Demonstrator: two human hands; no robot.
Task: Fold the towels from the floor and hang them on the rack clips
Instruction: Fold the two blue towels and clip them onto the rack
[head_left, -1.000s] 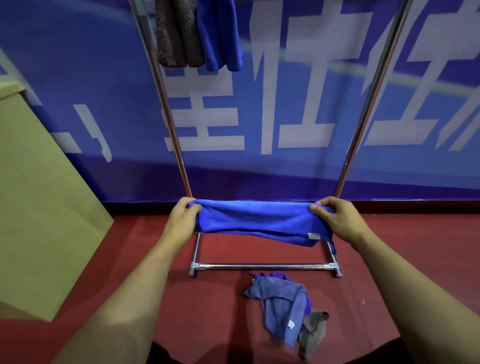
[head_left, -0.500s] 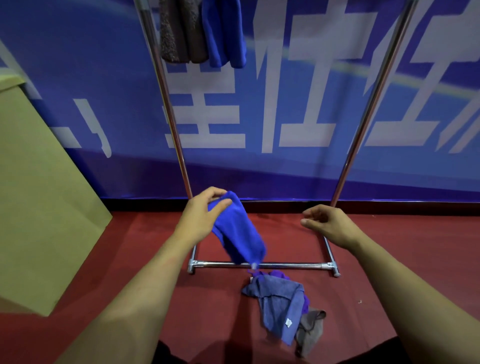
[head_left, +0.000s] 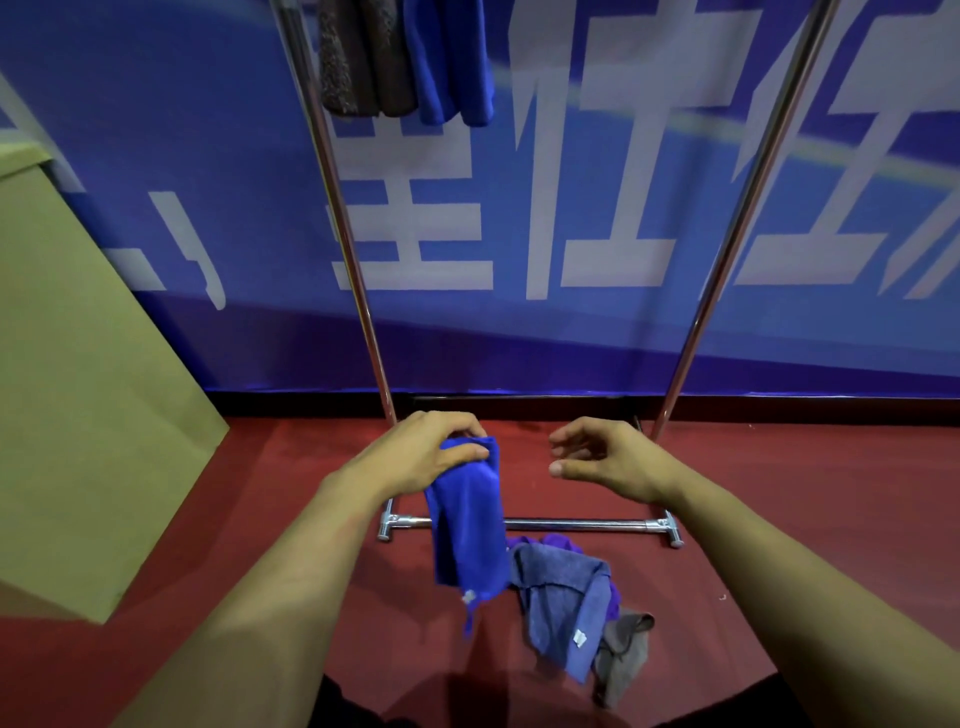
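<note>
My left hand pinches the top of a folded bright blue towel, which hangs straight down in front of the rack's bottom bar. My right hand hovers just right of the towel with loosely curled fingers and holds nothing. A pile of towels lies on the red floor: a grey-blue one, a purple one under it and a grey one. At the top of the rack hang a brown-grey towel and a blue towel; the clips are out of frame.
Two slanted chrome poles of the rack rise in front of a blue banner wall. A large tan cardboard box stands on the left.
My right hand let go of the stretched blue towel, which swung down and now hangs lengthwise from my left hand. Both hands have come closer together.
</note>
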